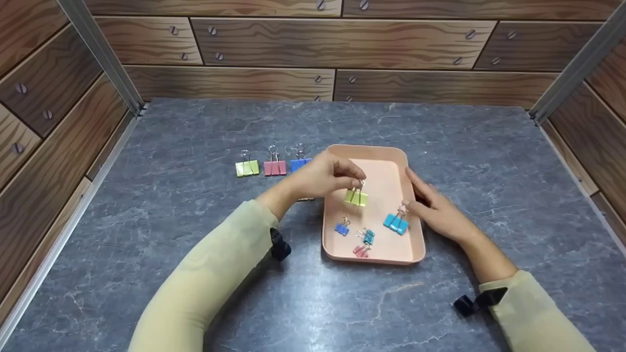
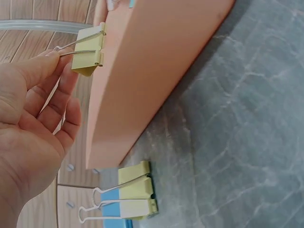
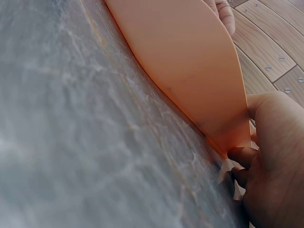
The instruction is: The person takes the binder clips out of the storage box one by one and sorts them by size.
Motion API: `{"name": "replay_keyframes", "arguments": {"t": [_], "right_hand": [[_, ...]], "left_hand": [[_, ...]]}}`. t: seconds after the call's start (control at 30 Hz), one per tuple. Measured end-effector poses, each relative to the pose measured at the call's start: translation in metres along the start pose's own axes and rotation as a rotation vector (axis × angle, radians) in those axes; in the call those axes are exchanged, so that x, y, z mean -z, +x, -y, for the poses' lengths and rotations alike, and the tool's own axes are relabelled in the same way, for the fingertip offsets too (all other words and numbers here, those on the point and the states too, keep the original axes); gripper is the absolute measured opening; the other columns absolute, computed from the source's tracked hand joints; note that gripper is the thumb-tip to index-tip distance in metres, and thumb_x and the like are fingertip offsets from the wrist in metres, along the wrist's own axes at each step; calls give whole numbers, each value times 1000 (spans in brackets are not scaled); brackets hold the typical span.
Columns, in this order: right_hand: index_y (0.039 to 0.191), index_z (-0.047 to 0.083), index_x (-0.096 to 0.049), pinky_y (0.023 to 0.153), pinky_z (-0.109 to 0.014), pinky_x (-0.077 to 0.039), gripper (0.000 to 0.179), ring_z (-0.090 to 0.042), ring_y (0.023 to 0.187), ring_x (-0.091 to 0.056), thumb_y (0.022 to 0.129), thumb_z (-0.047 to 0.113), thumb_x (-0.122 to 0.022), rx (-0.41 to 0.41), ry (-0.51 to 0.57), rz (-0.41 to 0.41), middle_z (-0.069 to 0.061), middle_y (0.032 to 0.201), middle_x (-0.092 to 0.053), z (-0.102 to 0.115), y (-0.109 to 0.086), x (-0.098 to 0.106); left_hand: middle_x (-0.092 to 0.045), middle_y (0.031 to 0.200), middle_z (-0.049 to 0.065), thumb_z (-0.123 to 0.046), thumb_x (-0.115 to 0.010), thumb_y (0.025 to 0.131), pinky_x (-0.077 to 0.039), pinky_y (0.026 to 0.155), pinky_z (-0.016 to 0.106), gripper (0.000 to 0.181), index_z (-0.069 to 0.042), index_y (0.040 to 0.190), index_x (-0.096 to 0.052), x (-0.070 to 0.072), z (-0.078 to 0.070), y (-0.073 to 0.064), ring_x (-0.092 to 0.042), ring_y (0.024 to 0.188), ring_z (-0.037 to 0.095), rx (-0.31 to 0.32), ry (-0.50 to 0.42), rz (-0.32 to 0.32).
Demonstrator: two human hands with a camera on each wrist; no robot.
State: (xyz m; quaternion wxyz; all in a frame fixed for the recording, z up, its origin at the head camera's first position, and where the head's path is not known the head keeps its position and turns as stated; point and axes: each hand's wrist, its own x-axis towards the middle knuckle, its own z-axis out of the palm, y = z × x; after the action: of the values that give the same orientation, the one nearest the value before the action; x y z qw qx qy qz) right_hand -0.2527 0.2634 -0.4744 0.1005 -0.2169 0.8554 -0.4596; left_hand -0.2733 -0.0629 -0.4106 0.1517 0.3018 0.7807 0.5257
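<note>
Left hand: The left hand [image 1: 325, 173] pinches the wire handles of a yellow clip [image 1: 356, 198] between thumb and forefinger, its other fingers loosely bent.
Yellow clip: Hangs above the pink tray [image 1: 374, 261], its body pointing down in the head view.
Right hand: The right hand [image 1: 442, 215] steadies the tray's right side, the wall held between thumb and bent fingers; whether the thumb touches the clip beside it cannot be told.
In the tray: A large light-blue clip [image 1: 395, 224] lies near the right wall, with a small blue clip [image 1: 341, 229], a small teal clip [image 1: 368, 237] and a small red clip [image 1: 360, 252] toward the near end.
Left of the tray: Another yellow clip [image 1: 247, 168], a larger red clip [image 1: 275, 168] and a partly hidden blue clip [image 1: 299, 165] line up on the gray marbled table [image 1: 205, 132].
Beneath the left arm: A further yellow clip [image 2: 137, 192] sits on the table, mostly hidden in the head view.
Backdrop: Wood-plank walls [image 1: 342, 43].
</note>
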Motion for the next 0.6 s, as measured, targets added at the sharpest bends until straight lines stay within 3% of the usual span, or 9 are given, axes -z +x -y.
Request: {"name": "replay_keyframes", "arguments": {"t": [0.2, 0.27, 0.47, 0.6], "right_hand": [[171, 19, -20, 123, -32, -26, 74, -37, 153, -34, 109, 20, -61, 18, 9, -1, -23, 167, -35, -2, 0, 0], [171, 18, -20, 122, -29, -27, 74, -37, 152, -34, 109, 21, -61, 19, 12, -2, -23, 167, -35, -3, 0, 0], [171, 19, -20, 126, -54, -22, 75, -39, 153, -32, 109, 21, -62, 17, 15, -3, -24, 168, -33, -2, 1, 0], [171, 21, -20, 125, -60, -20, 75, -41, 155, -29, 109, 21, -62, 7, 12, -3, -25, 168, -32, -1, 1, 0]], "left_hand": [[-80, 107, 7, -5, -69, 103, -60, 91, 38, 19, 1, 119, -78, 10, -8, -5, -75, 96, 17, -11, 1, -66], [-80, 109, 8, -5, -70, 103, -61, 92, 38, 20, 2, 119, -78, 14, -10, -7, -76, 98, 18, -27, -1, -82], [-80, 111, 7, -7, -70, 103, -60, 92, 35, 21, 0, 121, -78, 25, -18, -15, -76, 100, 18, -47, 11, -122], [-80, 110, 4, -9, -70, 104, -60, 88, 33, 21, -3, 122, -78, 34, -20, -23, -76, 101, 20, -48, 24, -149]]}}
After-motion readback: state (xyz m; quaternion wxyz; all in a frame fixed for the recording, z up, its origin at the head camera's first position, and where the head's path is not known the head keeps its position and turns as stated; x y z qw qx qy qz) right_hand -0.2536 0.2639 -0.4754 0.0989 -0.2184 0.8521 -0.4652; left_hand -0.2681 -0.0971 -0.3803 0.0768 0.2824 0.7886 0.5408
